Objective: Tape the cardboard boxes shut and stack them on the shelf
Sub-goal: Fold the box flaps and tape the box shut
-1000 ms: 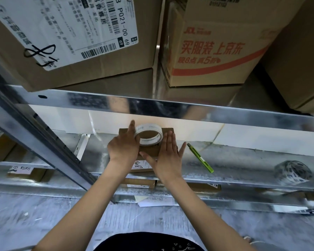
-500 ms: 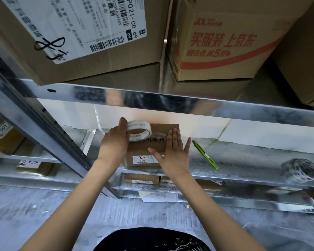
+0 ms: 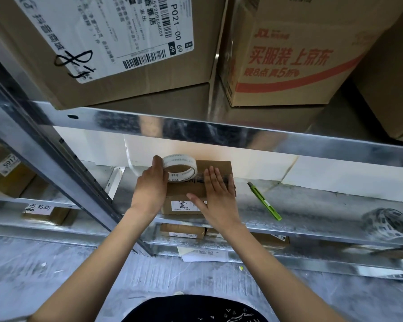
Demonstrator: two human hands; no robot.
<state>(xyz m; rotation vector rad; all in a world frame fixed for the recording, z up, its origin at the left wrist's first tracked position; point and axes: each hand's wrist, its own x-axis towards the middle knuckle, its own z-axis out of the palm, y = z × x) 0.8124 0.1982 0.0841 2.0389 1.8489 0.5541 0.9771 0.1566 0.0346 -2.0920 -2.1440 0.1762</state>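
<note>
galvanized steel shelf (image 3: 312,205) unit, big brown cartons on the tier above. small brown cardboard box (image 3: 186,194) with a white handwritten label sits at the front edge of the middle shelf. looks light and stiff but crushable, so hold by the side walls, not the flaps. white roll of packing tape (image 3: 179,168) is tilted up over the box's left end, strip running right. left hand (image 3: 150,189) grips the roll. right hand (image 3: 216,194) flat, fingers straight, pressing the strip down on the lid. green utility knife (image 3: 264,201) lies near on the right.
</note>
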